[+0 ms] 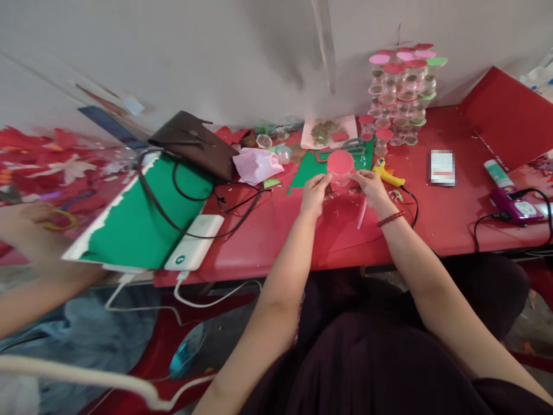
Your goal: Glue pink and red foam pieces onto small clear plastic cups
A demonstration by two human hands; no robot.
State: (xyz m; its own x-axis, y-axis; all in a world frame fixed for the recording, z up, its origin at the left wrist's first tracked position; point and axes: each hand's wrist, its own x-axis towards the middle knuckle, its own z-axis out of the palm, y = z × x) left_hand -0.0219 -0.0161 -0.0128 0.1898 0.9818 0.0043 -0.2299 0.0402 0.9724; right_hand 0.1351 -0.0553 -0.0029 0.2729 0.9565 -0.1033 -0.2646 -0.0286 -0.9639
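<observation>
Between both hands is a small clear plastic cup topped by a round red paper disc. My left hand pinches its left side, and my right hand grips the right side with the fingertips. A yellow hot glue gun lies just right of my right hand. Below the cup rests a translucent glue stick on the red tabletop. Behind it are a green paper sheet and scissors. Similar cups with coloured discs form a tall stack at the back.
To the left are a brown bag, a green board and a white power bank with cables. Another person's hand shows at far left. A red panel and purple power strip are at right.
</observation>
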